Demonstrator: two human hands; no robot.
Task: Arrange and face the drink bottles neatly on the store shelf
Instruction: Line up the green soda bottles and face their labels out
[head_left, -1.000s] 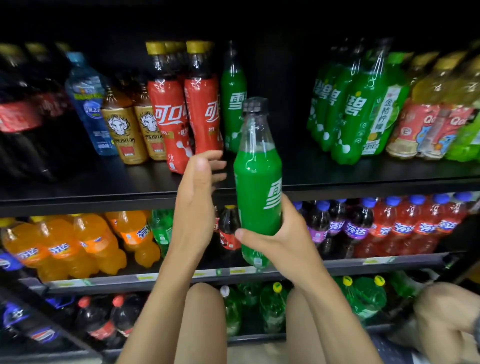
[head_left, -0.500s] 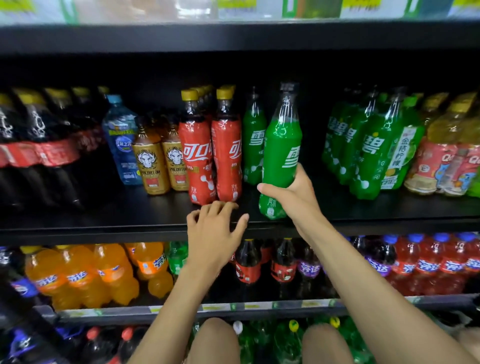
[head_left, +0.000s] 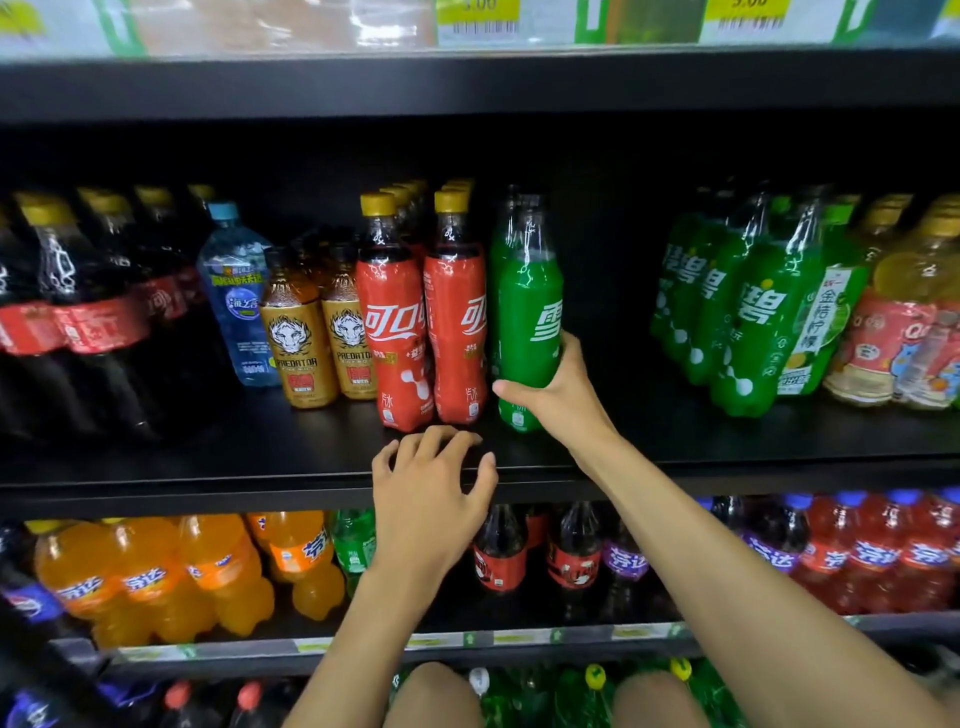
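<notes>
My right hand grips a green soda bottle low on its body. The bottle stands upright on the black middle shelf, label forward, right beside two red cola bottles with yellow caps. Another green bottle hides partly behind it. My left hand rests on the front edge of that shelf with fingers curled over it, just below the cola bottles, holding no bottle.
Left of the colas stand two gold tiger-label bottles, a blue water bottle and large dark cola bottles. Green and yellow bottles fill the right. A dark gap lies between. Orange, red and purple sodas line the lower shelf.
My right hand lifted the green bottle from in front of the lower shelf up onto the middle shelf and set it upright beside the colas. My left hand settled on the shelf edge.
</notes>
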